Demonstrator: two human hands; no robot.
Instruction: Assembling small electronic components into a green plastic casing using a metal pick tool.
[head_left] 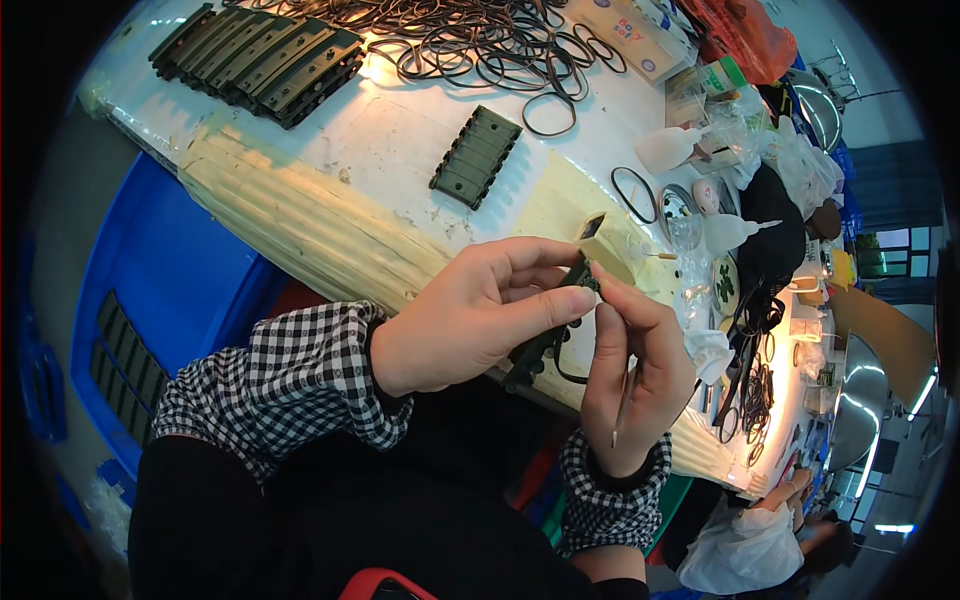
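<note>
My left hand point(490, 310) is closed, with thumb and fingers pinching a dark green toothed plastic piece point(532, 362) that hangs below the fingers. Against its upper end press the fingertips of my right hand point(640, 365), also closed. A thin, pale stick-like tool point(622, 405) lies along the right palm, its tip pointing down; the fingers hide part of it. Beyond both hands a dark green ribbed panel point(477, 157) with toothed edges lies on the table. Just past the fingertips is a small cream-coloured block with a dark face point(605, 245).
Several green panels point(265, 65) stand in a row at the far left. Black rubber rings point(480, 45) are heaped at the back. White squeeze bottles point(668, 150) and a box point(630, 38) stand to the right. Lower left is a blue bin point(175, 255); a co-worker point(745, 550) sits at lower right.
</note>
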